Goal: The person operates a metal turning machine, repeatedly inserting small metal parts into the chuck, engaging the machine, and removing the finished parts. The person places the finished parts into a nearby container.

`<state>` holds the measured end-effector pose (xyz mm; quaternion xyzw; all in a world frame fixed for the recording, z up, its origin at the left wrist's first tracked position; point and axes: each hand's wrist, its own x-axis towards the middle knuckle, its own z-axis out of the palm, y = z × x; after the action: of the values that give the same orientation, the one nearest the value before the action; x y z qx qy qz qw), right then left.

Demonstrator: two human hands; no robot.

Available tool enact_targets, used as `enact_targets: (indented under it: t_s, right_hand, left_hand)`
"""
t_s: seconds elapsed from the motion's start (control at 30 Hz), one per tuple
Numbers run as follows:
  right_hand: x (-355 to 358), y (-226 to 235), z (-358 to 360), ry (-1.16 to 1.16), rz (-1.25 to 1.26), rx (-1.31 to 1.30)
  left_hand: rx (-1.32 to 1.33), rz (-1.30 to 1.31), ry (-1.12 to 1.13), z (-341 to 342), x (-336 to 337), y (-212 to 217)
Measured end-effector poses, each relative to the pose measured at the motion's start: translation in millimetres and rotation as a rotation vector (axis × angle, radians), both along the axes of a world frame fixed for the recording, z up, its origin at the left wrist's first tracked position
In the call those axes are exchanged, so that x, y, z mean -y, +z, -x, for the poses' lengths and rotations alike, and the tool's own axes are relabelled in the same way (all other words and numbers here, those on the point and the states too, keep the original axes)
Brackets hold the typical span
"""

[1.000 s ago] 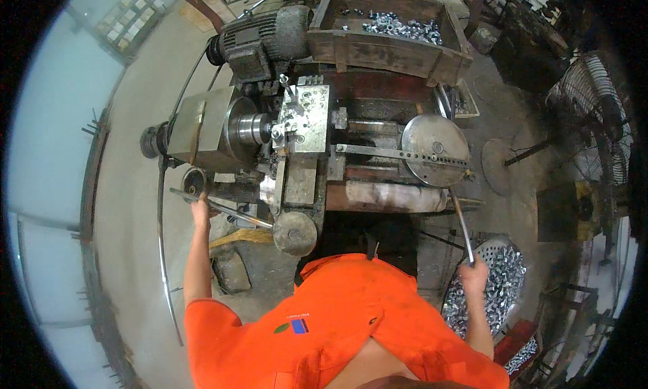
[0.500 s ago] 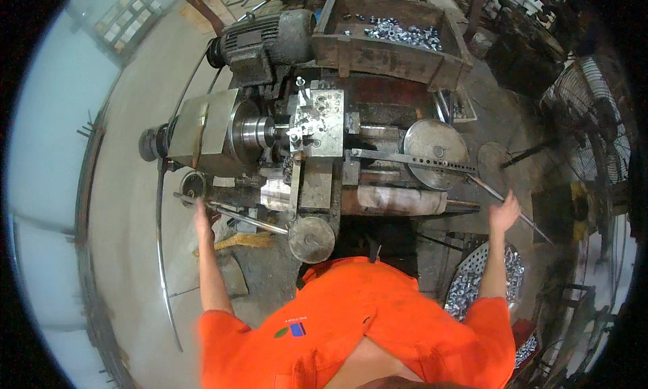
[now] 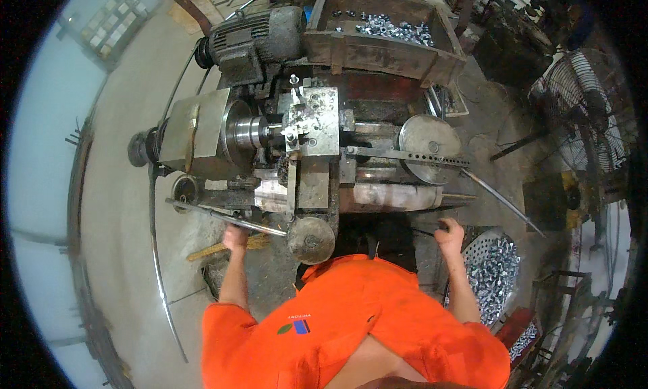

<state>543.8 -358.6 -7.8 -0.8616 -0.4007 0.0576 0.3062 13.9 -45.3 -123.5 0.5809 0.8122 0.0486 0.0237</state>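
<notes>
A lathe-like metal machine stands in front of me, with a round chuck (image 3: 248, 132) and a tool-post block (image 3: 320, 122). My left hand (image 3: 235, 236) is just below the slanting metal lever (image 3: 250, 224) that runs to a small round disc (image 3: 311, 240); its fingers are partly hidden and dark at the tips. My right hand (image 3: 449, 236) is curled beside the end of a thin dark rod (image 3: 422, 234), below the large round disc (image 3: 430, 148). Whatever its fingers hold is too small to make out. Apart from that hand, the long handle (image 3: 503, 203) slants off the large disc.
A wooden crate (image 3: 391, 60) with small metal parts stands behind the machine beside a motor (image 3: 256, 41). At right are a perforated basket (image 3: 476, 271) heaped with metal parts and a fan (image 3: 584, 112). A straw broom (image 3: 223, 248) lies at left; a long rod (image 3: 158, 274) curves nearby.
My right hand has let go of the large disc's handle and moved left and down. My left hand has come off the lever's outer end, moving right and down. The view shifted slightly.
</notes>
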Motion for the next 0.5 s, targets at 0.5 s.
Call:
enact_targets:
  t_s: [0.5]
  right_hand:
    - [-42, 35, 28, 0.161, -0.037, -0.144]
  left_hand:
    - [0.325, -0.004, -0.308, 50, -13, -93]
